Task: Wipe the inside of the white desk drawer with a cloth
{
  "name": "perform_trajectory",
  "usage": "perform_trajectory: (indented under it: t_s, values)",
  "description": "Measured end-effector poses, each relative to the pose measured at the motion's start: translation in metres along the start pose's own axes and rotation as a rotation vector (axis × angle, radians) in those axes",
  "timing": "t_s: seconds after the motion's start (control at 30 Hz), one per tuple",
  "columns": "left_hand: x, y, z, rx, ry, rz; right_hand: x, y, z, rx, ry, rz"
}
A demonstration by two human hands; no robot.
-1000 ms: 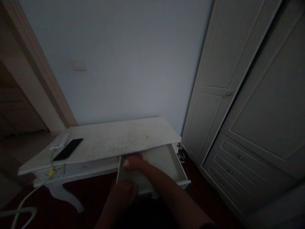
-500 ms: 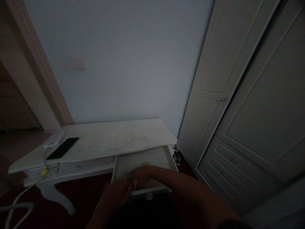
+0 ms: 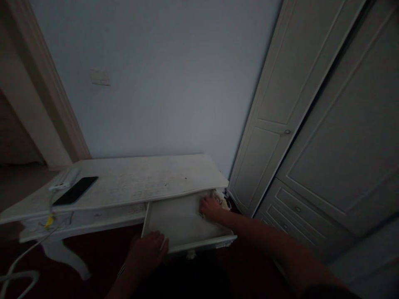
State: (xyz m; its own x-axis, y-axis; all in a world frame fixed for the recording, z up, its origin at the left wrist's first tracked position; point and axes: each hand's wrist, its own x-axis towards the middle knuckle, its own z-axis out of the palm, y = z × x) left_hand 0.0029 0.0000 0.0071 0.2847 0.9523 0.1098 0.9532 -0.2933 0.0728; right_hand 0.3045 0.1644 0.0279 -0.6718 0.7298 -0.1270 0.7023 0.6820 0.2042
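The drawer [image 3: 174, 220] of a white table [image 3: 140, 176] is pulled out and its bare bottom shows. My left hand [image 3: 152, 248] grips the drawer at its front left corner, with the fingers curled over the edge. At the drawer's right side, toward the back, my right hand [image 3: 211, 209] is closed on a pale, crumpled cloth [image 3: 222, 201]. Part of the cloth sticks out past the hand at the side wall. Dim light hides the finger detail.
A phone [image 3: 75, 191] and a white power strip [image 3: 67, 178] lie on the table's left end. A white cable [image 3: 18, 259] hangs down there. The wardrobe [image 3: 296, 166] stands close on the right, and a dark shoe [image 3: 228, 202] sits on the floor beside the table.
My right hand has moved with the cloth from the drawer's back left, through its front left, to the right side. My left hand stays at the front left corner.
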Motion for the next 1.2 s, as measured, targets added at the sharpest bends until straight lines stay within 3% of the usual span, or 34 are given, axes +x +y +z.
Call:
perform_trajectory:
  t_s: [0.17, 0.47, 0.73, 0.83, 0.93, 1.07, 1.13, 1.2]
  values:
    - [-0.002, 0.000, -0.003, -0.049, 0.021, 0.013, 0.016, 0.014, -0.007, -0.001, 0.102, 0.001]
    - [0.001, 0.003, -0.002, -0.056, -0.067, 0.014, -0.046, 0.008, 0.005, 0.046, -0.045, -0.149]
    - [0.015, 0.031, 0.009, -0.092, -0.202, 0.168, -0.049, 0.000, -0.004, 0.107, -0.042, -0.017]
    - [0.016, 0.028, 0.019, -0.075, -0.228, 0.189, -0.061, 0.005, -0.019, 0.372, 0.114, 0.061]
    - [0.014, 0.030, 0.023, -0.061, -0.303, 0.202, -0.090, 0.018, -0.034, 0.719, 0.405, 0.175]
    - [0.010, 0.047, 0.021, -0.025, -0.477, 0.194, -0.148, 0.043, -0.035, 1.051, 0.793, 0.483]
    - [0.008, 0.054, 0.020, -0.011, -0.503, 0.179, -0.174, 0.047, -0.021, 1.202, 0.856, 0.640]
    - [0.007, 0.056, 0.020, 0.000, -0.514, 0.179, -0.188, 0.039, 0.001, 1.356, 0.802, 0.708]
